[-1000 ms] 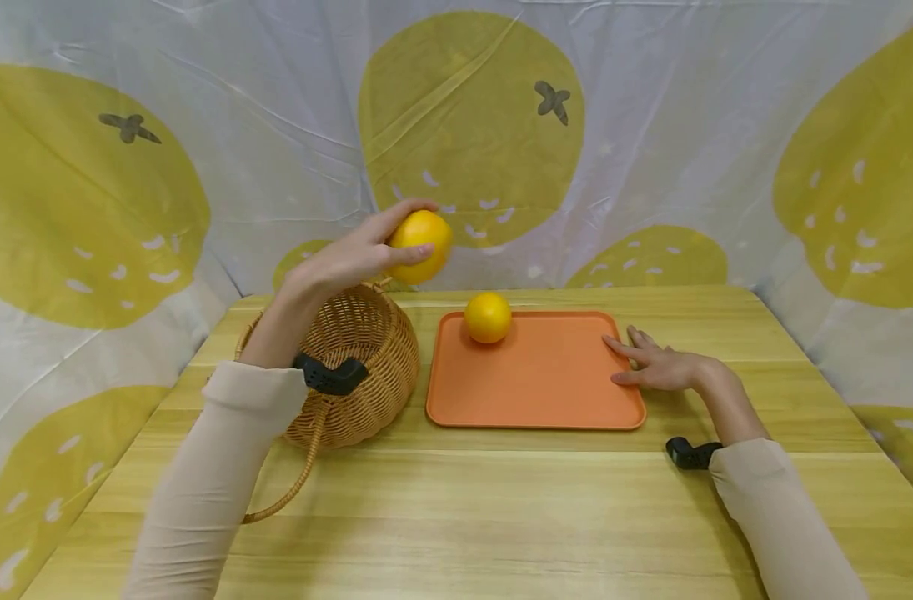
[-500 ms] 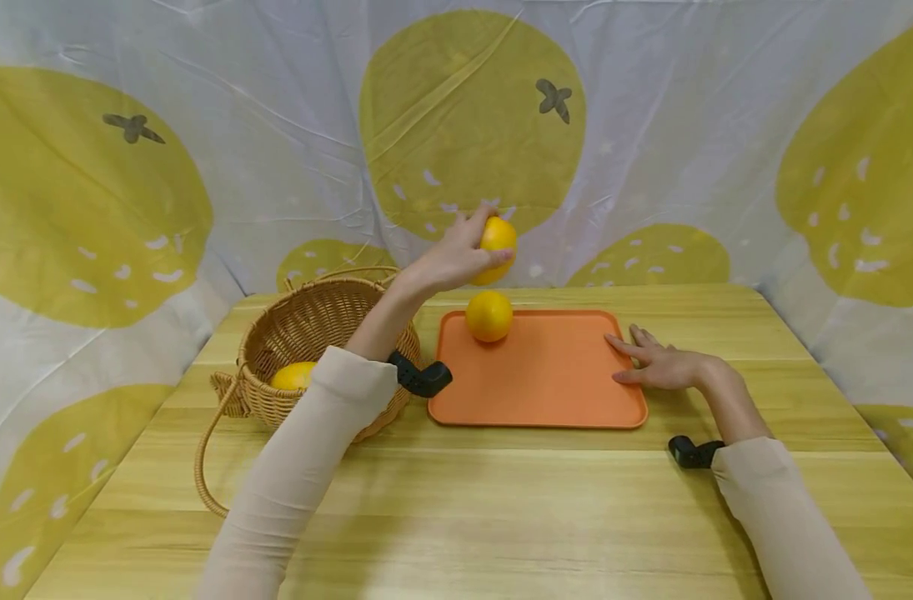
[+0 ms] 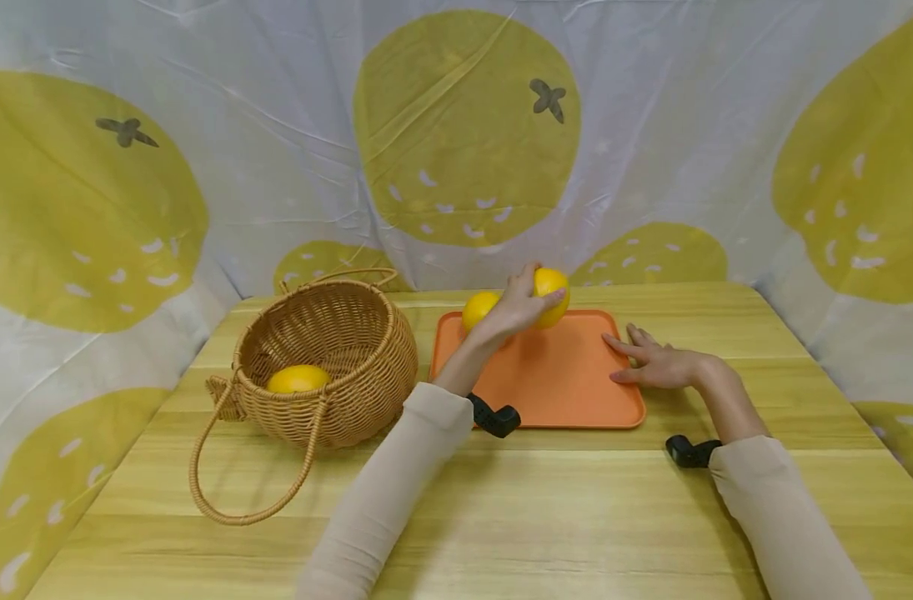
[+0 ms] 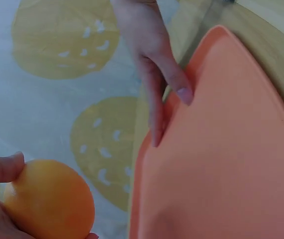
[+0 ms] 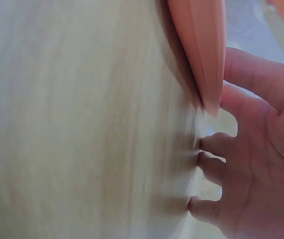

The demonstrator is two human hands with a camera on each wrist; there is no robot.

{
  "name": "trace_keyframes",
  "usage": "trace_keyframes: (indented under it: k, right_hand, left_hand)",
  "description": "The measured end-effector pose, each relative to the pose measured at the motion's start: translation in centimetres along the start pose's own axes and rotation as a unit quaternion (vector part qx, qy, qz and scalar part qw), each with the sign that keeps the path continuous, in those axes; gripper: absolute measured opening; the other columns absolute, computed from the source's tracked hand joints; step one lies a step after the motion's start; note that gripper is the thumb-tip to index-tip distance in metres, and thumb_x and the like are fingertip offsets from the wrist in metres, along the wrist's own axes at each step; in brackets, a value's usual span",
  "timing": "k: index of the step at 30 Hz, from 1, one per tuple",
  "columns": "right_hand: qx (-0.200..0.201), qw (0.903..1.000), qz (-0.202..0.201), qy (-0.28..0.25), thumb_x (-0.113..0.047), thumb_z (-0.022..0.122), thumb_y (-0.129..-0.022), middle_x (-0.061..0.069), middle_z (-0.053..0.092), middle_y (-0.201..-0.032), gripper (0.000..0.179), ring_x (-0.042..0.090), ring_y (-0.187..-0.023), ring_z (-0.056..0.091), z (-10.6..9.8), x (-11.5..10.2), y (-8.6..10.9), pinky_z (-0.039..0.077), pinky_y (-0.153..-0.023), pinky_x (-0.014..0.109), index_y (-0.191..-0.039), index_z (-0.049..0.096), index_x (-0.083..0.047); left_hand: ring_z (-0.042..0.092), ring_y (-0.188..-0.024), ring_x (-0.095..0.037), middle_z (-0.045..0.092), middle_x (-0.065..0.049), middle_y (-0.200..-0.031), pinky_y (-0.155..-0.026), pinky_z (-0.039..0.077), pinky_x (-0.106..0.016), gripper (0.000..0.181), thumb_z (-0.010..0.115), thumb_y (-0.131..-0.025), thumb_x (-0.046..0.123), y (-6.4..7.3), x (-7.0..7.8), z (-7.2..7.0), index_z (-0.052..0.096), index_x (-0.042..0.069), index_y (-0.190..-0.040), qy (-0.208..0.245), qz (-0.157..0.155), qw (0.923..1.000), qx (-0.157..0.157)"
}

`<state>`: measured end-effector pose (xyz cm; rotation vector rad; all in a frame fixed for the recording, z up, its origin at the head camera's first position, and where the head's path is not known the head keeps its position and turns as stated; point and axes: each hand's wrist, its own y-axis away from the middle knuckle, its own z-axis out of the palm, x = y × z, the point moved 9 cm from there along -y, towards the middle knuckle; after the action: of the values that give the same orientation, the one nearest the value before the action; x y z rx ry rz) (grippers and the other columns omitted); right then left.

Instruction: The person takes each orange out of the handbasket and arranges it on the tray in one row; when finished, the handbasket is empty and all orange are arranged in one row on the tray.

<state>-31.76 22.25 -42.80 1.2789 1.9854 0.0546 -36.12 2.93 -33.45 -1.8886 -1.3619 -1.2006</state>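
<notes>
My left hand (image 3: 518, 308) grips an orange (image 3: 552, 287) above the back part of the salmon-coloured tray (image 3: 569, 383). In the left wrist view the held orange (image 4: 52, 201) sits against the palm, with the thumb over it. A second orange (image 3: 476, 307) rests at the tray's back left, partly hidden behind my left hand. My right hand (image 3: 662, 368) is at the tray's right edge. Its thumb and index finger touch the rim, while the other fingertips (image 5: 204, 206) rest on the table in the right wrist view.
Left of the tray stands a round wicker basket (image 3: 362, 400) with a yellow fruit (image 3: 298, 379) inside. One basket handle (image 3: 253, 518) hangs down onto the wooden table (image 3: 576, 517). Behind the table hangs a cloth (image 3: 651, 125) printed with yellow fruit.
My left hand has carried the orange rightward from above the basket, past the orange on the tray, and lowered it toward the tray. The right hand has stayed in place.
</notes>
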Motion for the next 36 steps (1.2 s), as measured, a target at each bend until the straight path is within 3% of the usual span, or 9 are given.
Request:
trace_keyframes:
  k: [6, 10, 15, 19, 21, 26, 29, 36]
  right_hand:
    - [-0.002, 1.0000, -0.001, -0.004, -0.040, 0.060, -0.104, 0.037, -0.018, -0.165, 0.086, 0.056, -0.153, -0.019, 0.3, 0.0, -0.4, -0.010, -0.116, 0.078, -0.166, 0.012, -0.004]
    - [0.000, 1.0000, -0.001, -0.008, -0.039, 0.061, -0.104, 0.037, -0.018, -0.165, 0.086, 0.056, -0.153, -0.019, 0.3, 0.0, -0.4, -0.010, -0.116, 0.077, -0.166, 0.012, -0.004]
    - [0.003, 1.0000, 0.003, -0.007, -0.040, 0.060, -0.104, 0.037, -0.018, -0.166, 0.087, 0.056, -0.153, -0.018, 0.2, 0.3, -0.3, -0.009, -0.117, 0.076, -0.166, 0.012, -0.004]
    - [0.006, 1.0000, 0.004, -0.004, -0.041, 0.060, -0.104, 0.037, -0.017, -0.166, 0.086, 0.056, -0.153, -0.018, 0.2, 0.2, -0.2, -0.009, -0.117, 0.076, -0.166, 0.012, -0.004]
    - [0.006, 1.0000, 0.002, -0.002, -0.041, 0.059, -0.105, 0.037, -0.017, -0.166, 0.086, 0.056, -0.153, -0.018, 0.2, 0.1, -0.2, -0.009, -0.117, 0.076, -0.166, 0.012, -0.003]
    - [0.004, 1.0000, 0.000, -0.003, -0.039, 0.059, -0.105, 0.036, -0.019, -0.165, 0.085, 0.056, -0.153, -0.019, 0.1, -0.1, 0.0, -0.010, -0.117, 0.076, -0.166, 0.011, -0.003]
    - [0.003, 1.0000, 0.002, -0.003, -0.038, 0.059, -0.105, 0.036, -0.019, -0.165, 0.085, 0.056, -0.153, -0.019, 0.1, 0.0, 0.1, -0.010, -0.117, 0.076, -0.166, 0.010, -0.003]
    - [0.002, 1.0000, 0.003, -0.005, -0.039, 0.059, -0.105, 0.036, -0.020, -0.166, 0.086, 0.055, -0.153, -0.019, 0.1, 0.0, 0.1, -0.010, -0.117, 0.075, -0.166, 0.010, -0.004]
  left_hand:
    - [0.044, -0.138, -0.038, 0.031, -0.023, -0.160, -0.112, 0.045, -0.052, 0.072, 0.059, -0.106, 0.030, -0.6, -3.2, 1.1, 0.023, 0.010, -0.164, 0.016, -0.022, 0.9995, 0.018]
    - [0.047, -0.134, -0.040, 0.034, -0.025, -0.155, -0.109, 0.046, -0.054, 0.070, 0.059, -0.106, 0.030, -0.6, -3.7, 1.5, 0.024, 0.011, -0.164, 0.013, -0.012, 0.9998, 0.012]
    - [0.043, -0.141, -0.041, 0.033, -0.026, -0.158, -0.112, 0.043, -0.056, 0.068, 0.060, -0.106, 0.031, -0.8, -4.1, 2.1, 0.027, 0.012, -0.162, -0.036, -0.005, 0.9993, 0.004]
    - [0.041, -0.145, -0.040, 0.029, -0.024, -0.163, -0.118, 0.039, -0.055, 0.073, 0.060, -0.106, 0.032, -0.8, -5.3, 2.4, 0.022, 0.009, -0.164, -0.001, -0.026, 0.9997, -0.002]
    - [0.044, -0.142, -0.040, 0.030, -0.024, -0.162, -0.118, 0.039, -0.054, 0.073, 0.060, -0.106, 0.032, -0.9, -5.9, 2.0, 0.022, 0.009, -0.164, 0.018, -0.037, 0.9991, 0.010]
    - [0.043, -0.140, -0.041, 0.034, -0.025, -0.156, -0.116, 0.040, -0.055, 0.072, 0.063, -0.104, 0.032, -0.9, -7.1, 0.1, 0.027, 0.009, -0.163, -0.012, -0.034, 0.9965, 0.076]
    - [0.045, -0.137, -0.042, 0.037, -0.026, -0.154, -0.114, 0.042, -0.055, 0.072, 0.065, -0.103, 0.033, -0.7, -7.7, -0.7, 0.030, 0.010, -0.162, -0.011, -0.027, 0.9951, 0.095]
    - [0.046, -0.136, -0.042, 0.030, -0.026, -0.158, -0.113, 0.043, -0.056, 0.079, 0.064, -0.103, 0.035, -0.4, -8.6, -0.9, 0.020, 0.015, -0.165, 0.017, -0.039, 0.9984, 0.036]
